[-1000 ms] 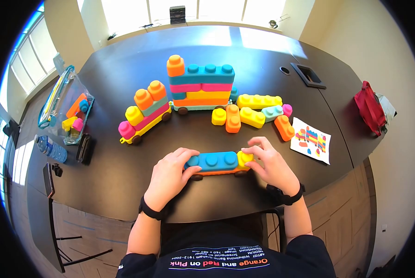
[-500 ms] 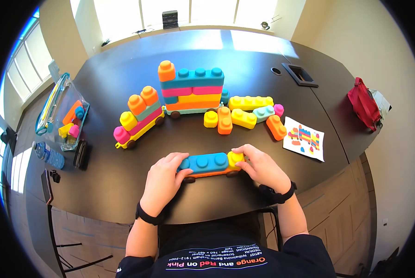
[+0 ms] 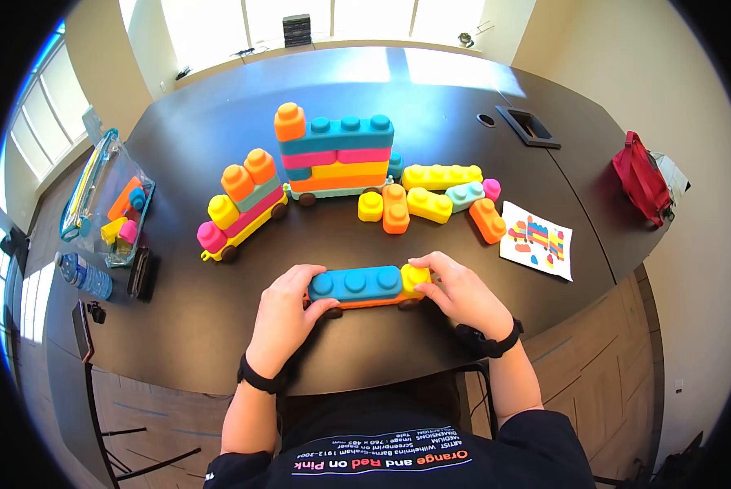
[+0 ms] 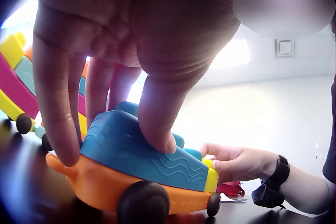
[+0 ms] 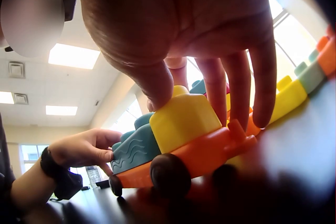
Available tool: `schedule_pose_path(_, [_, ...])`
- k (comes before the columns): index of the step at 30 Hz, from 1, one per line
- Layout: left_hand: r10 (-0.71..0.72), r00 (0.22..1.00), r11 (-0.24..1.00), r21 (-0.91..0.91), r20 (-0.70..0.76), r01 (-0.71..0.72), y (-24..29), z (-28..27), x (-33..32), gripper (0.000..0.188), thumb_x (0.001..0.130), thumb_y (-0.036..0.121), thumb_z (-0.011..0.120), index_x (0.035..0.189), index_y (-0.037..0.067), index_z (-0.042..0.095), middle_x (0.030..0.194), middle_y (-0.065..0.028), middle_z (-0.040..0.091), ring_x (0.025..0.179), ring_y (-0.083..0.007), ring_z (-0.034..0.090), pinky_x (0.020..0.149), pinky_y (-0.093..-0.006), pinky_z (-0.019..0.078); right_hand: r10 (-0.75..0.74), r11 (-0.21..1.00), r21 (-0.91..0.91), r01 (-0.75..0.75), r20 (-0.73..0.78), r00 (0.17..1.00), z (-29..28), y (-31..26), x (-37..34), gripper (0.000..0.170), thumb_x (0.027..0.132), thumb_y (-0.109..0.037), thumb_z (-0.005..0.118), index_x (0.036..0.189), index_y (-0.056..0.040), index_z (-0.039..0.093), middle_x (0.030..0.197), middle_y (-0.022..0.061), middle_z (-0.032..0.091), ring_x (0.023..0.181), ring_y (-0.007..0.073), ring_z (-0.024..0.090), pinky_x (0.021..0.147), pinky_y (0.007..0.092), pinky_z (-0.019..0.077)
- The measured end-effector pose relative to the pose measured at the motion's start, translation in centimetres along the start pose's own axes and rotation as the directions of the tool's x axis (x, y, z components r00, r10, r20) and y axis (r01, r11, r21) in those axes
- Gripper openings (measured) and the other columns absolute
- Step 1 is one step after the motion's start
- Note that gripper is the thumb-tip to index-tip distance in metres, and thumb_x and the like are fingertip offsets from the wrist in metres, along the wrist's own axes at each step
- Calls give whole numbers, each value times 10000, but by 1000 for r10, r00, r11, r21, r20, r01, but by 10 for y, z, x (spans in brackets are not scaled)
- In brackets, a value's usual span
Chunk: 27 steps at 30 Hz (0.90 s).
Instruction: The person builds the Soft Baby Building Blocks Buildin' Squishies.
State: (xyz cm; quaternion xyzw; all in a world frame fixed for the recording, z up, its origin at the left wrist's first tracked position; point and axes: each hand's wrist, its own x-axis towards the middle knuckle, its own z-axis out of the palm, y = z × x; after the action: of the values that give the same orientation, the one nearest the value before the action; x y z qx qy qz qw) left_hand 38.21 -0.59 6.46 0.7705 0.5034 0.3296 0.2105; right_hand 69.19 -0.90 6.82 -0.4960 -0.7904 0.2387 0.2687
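An orange wheeled base stands near the table's front edge, carrying a long blue block with a small yellow block at its right end. The left hand grips the blue block's left end, thumb on the near side and fingers on the far side, as the left wrist view also shows on the blue block. The right hand pinches the yellow block between thumb and fingers. In the right wrist view the yellow block sits flat on the orange base.
Behind stand a tall block wagon and a yellow-based wagon. Loose blocks, including a long yellow one, lie right of them, beside a picture sheet. At left are a clear bag, a bottle and a dark case.
The right hand's fingers have closed in on the yellow block. The blue block's left end now shows more fully beside the left hand. The head view has shifted slightly.
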Motion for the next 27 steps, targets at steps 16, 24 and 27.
schedule_pose_path(16, [27,998,991,136,-55,-20,1,0,-4,413,834,230,854,1197,101,706,1129,-65,740,879,-311,734,765,-409,591,-35,998,50,33,57,998,-12,3,13,332,1015,-183,704,1304,-39,623,1193,151,726,1061,322,725,924,404,572])
schedule_pose_path(24, [-24,999,987,159,-45,31,5,-3,-2,417,832,247,858,1194,104,707,1125,-59,738,878,-298,735,765,-399,590,-35,985,-161,67,190,981,-35,19,75,359,971,-306,760,1166,-11,695,1024,160,733,930,307,727,833,419,571])
schedule_pose_path(27, [-35,999,991,129,-34,39,6,-3,-2,430,822,224,869,1196,89,707,1122,-84,738,900,-318,731,787,-397,591,-196,892,-418,172,-15,981,-18,37,102,359,964,-342,752,1109,-24,674,988,154,710,906,346,712,788,453,562])
